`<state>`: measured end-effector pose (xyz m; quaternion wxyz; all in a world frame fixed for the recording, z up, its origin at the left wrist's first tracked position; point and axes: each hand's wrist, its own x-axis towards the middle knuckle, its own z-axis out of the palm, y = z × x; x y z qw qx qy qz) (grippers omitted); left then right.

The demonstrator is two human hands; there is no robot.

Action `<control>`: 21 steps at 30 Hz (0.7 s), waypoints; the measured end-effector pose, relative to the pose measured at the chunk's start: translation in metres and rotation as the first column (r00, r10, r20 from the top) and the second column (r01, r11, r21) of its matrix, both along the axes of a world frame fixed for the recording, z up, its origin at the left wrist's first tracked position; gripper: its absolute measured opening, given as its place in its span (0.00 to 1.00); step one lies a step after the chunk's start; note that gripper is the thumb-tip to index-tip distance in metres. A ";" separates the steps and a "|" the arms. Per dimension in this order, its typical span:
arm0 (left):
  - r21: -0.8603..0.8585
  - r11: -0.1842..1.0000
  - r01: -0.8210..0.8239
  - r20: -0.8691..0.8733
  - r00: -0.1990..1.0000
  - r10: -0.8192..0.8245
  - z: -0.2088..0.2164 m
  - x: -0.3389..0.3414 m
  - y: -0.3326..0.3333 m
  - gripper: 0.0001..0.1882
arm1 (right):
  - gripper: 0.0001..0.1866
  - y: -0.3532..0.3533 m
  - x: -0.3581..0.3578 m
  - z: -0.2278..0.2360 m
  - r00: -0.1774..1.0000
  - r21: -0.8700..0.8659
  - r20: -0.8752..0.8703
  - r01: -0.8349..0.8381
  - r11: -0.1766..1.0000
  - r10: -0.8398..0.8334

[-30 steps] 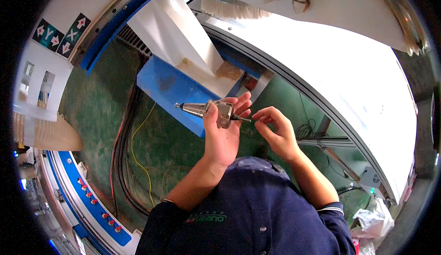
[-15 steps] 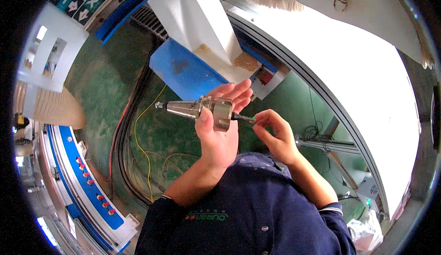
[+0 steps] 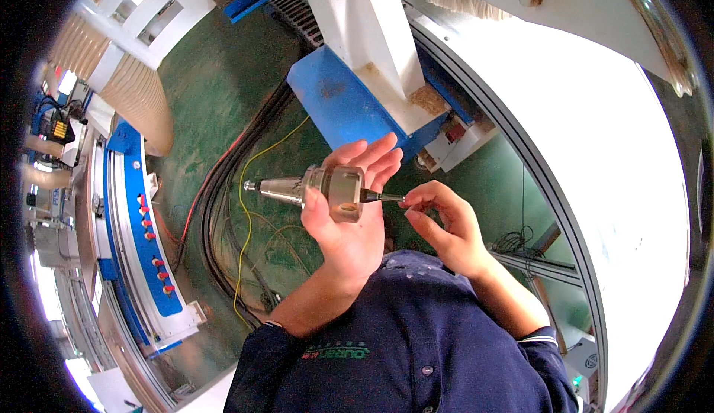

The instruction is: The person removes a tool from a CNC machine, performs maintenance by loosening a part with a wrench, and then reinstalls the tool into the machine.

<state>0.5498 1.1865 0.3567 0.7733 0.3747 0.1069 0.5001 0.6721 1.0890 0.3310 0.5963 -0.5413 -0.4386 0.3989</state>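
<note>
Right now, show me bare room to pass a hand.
Green floor between the beige ribbed hose and thick black cable bundle looks free. Crowded: beside that bundle, where a thin yellow cord curves, and around the silver metal tool holder in the left hand, right hand at its tip.

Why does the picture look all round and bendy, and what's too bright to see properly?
In the head view, the fisheye lens bows the long grey frame and leaves the corners black; in the same head view, the big white surface on the right is washed out, while the metal tool holder gleams but its shape is clear.
</note>
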 end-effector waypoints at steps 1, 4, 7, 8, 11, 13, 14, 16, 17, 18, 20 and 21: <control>-0.014 1.000 -0.014 0.008 1.000 0.014 0.001 -0.003 -0.007 0.43 | 0.09 -0.006 -0.001 0.004 1.000 0.013 -0.009 -0.011 1.000 0.011; -0.066 0.998 -0.007 0.035 0.999 0.010 0.003 -0.014 -0.028 0.43 | 0.09 -0.023 -0.004 0.011 0.997 0.052 -0.030 -0.064 0.997 0.065; -0.130 0.991 0.021 0.089 0.996 -0.010 0.004 -0.026 -0.048 0.41 | 0.09 -0.038 -0.007 0.021 0.989 0.105 -0.034 -0.137 0.985 0.141; -0.169 0.984 0.054 0.133 0.991 -0.032 0.005 -0.030 -0.054 0.41 | 0.09 -0.043 -0.008 0.024 0.985 0.133 -0.019 -0.168 0.977 0.172; -0.297 0.950 0.095 0.167 0.985 -0.046 0.014 -0.037 -0.073 0.40 | 0.09 -0.050 -0.015 0.026 0.979 0.272 0.006 -0.196 0.942 0.201; -0.354 0.928 0.116 0.164 0.985 -0.060 0.019 -0.047 -0.087 0.41 | 0.09 -0.061 -0.016 0.034 0.968 0.240 0.017 -0.245 0.939 0.249; -0.414 0.897 0.157 0.200 0.977 -0.079 0.021 -0.049 -0.093 0.40 | 0.09 -0.064 -0.018 0.036 0.967 0.263 0.006 -0.248 0.932 0.255; -0.469 0.850 0.238 0.266 0.956 -0.121 0.020 -0.054 -0.104 0.40 | 0.09 -0.069 -0.020 0.034 0.964 0.330 0.041 -0.261 0.907 0.262; -0.468 0.854 0.227 0.256 0.960 -0.115 0.021 -0.056 -0.108 0.40 | 0.09 -0.072 -0.022 0.035 0.963 0.337 0.032 -0.264 0.904 0.269; -0.470 0.846 0.252 0.288 0.950 -0.124 0.020 -0.055 -0.110 0.39 | 0.09 -0.073 -0.022 0.038 0.963 0.352 0.023 -0.259 0.899 0.268; -0.472 0.838 0.273 0.313 0.941 -0.130 0.021 -0.054 -0.113 0.39 | 0.09 -0.074 -0.020 0.039 0.966 0.390 0.037 -0.250 0.886 0.256; -0.467 0.834 0.294 0.334 0.932 -0.142 0.022 -0.053 -0.114 0.38 | 0.09 -0.074 -0.018 0.039 0.966 0.393 0.032 -0.249 0.885 0.258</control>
